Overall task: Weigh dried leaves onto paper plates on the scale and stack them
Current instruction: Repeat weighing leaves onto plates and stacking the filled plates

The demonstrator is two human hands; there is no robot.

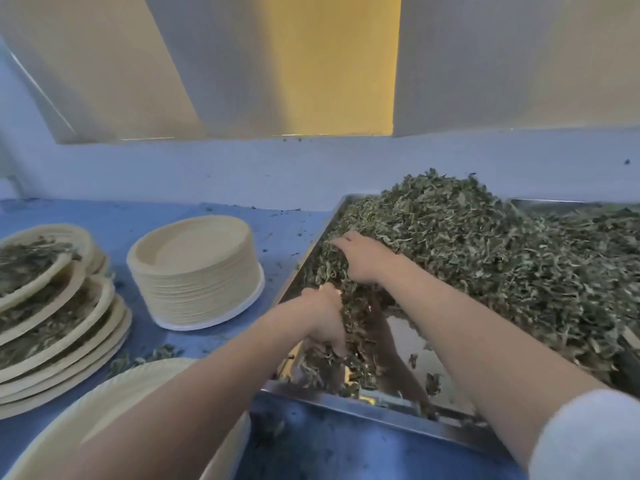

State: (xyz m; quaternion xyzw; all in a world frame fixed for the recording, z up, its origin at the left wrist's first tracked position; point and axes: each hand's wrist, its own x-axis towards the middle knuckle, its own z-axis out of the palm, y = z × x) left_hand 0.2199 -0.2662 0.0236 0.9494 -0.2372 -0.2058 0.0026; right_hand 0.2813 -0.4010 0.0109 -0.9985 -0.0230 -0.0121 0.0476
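From the head camera, both bare forearms reach forward and to the right into a shiny metal tray (pixel 408 327) that sits on the blue worktop (pixel 194 216) and holds a large heap of dried leaves (pixel 485 244). The left hand (pixel 325 317) is at the near-left part of the heap, knuckles up, its fingers curled down around a clump of leaves that hangs below it over the bare, reflective tray floor. The right hand (pixel 360 258) lies further in, palm down on the slope of the pile, fingers bent into the leaves and partly buried, so it grips leaves too, though the fingertips cannot be seen. A white sleeve (pixel 585 434) covers the right upper arm at the lower right corner. Left of the tray, well apart from it, stands a tall stack of empty paper plates (pixel 194 268), cream coloured, with a white plate at its base. At the far left edge leans a fanned stack of filled plates (pixel 52 306), each carrying a layer of leaves, the upper ones slid off centre. In the near left foreground, under the left forearm, is one more empty paper plate (pixel 104 410), close to the camera and partly hidden; what it rests on cannot be told. Loose leaf crumbs (pixel 145 358) are scattered on the worktop between the plates and the tray. A pale wall (pixel 207 168) rises behind the worktop.
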